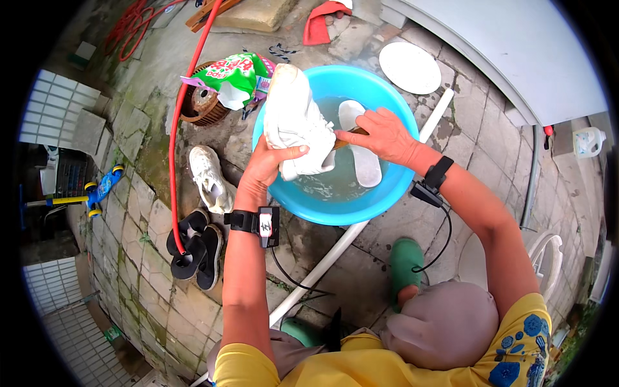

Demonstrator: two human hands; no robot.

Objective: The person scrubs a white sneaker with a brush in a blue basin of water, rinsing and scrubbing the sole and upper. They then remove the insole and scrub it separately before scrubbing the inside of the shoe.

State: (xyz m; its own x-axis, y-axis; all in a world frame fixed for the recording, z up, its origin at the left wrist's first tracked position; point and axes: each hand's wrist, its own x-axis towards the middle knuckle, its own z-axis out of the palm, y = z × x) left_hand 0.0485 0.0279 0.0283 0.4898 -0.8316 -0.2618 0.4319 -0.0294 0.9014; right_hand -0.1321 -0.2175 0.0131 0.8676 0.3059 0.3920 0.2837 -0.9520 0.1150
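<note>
A white sneaker (295, 116) is tilted over the left side of a blue plastic basin (333, 217), its sole turned to the left. My left hand (266, 162) grips it from below, the thumb lying across its side. In my right hand (382, 135) is a brush with a brown wooden handle (355, 136). Its head is hidden by the shoe and my fingers. Cloudy water (319, 188) fills the lower part of the basin. A pale insole (366, 167) lies in the water, partly covered by my right hand.
Left of the basin lie a second white sneaker (210, 176) and black shoes (198, 251). A red hose (181, 106) runs past them. A detergent bag (237, 72) rests on a rusty round fan wheel (200, 104). A white pipe (319, 271) passes under the basin; a white lid (410, 67) lies behind.
</note>
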